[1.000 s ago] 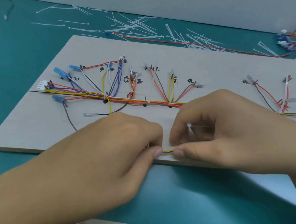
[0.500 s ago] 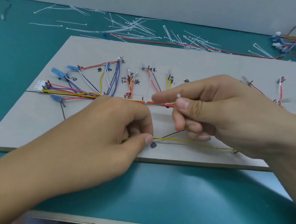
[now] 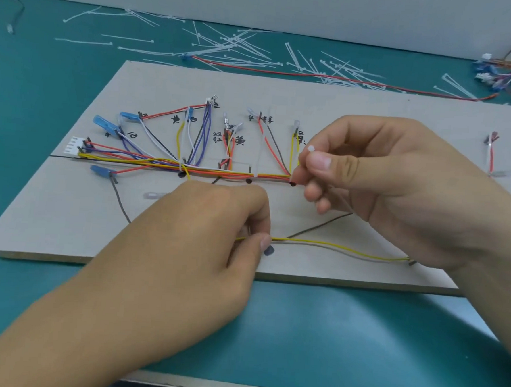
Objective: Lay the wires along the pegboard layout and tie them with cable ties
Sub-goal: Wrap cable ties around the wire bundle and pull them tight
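Left hand (image 3: 197, 249) pinches my loose yellow wire (image 3: 320, 242), right hand (image 3: 392, 183) pinches a cable tie (image 3: 311, 149); the mid-frame bundle (image 3: 219, 171) looks tied, this wire not yet.

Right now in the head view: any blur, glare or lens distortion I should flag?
Head view: light even, no glare; soft arm shadows on the teal mat; slight wide-angle bowing at its far edge; clear terminal by the left hand smeared; yellow wire in its grip and cable tie in the right hand sharp.
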Demonstrator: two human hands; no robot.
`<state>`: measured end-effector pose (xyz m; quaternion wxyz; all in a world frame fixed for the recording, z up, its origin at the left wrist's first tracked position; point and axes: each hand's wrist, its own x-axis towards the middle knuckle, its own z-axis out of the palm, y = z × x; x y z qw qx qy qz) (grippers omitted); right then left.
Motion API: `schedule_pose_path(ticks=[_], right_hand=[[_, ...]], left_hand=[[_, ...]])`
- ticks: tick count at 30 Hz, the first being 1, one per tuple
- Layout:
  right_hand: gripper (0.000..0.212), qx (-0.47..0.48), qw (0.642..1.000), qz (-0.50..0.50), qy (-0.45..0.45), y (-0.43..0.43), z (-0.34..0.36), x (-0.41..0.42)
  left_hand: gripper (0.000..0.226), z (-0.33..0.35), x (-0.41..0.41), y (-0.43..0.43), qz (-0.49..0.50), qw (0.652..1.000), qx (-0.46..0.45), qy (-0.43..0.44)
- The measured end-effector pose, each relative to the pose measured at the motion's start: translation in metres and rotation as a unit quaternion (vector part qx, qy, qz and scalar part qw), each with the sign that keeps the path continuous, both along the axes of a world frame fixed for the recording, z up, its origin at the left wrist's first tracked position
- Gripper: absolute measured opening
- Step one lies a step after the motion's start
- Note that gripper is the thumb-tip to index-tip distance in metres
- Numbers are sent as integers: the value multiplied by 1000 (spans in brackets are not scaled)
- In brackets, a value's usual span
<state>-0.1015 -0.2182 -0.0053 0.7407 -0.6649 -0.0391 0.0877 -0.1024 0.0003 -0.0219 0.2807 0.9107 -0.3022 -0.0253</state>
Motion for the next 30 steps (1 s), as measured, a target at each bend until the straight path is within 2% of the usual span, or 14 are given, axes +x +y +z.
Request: schedule_pose_path(ticks=[6,14,20,25,30], right_hand=[[12,-14,999,41,18,6,-3,-4],[7,-5,999,43,13,10,-4,-5],[7,-12,1000,22,15,8,0,-4],[13,10,998,36,41,2,0,-2],[16,17,998,38,57,2,-2,0]], left_hand=[[11,-8,-21,-8,55,997,-7,-62],[11,-11,-22,-9,73,995,-36,-57],[9,-9,-14,-5,65,997,-44,-1],[12,-9,-1,-3,45,989,-111,85],[14,-14,7,-2,53,982,-141,112]])
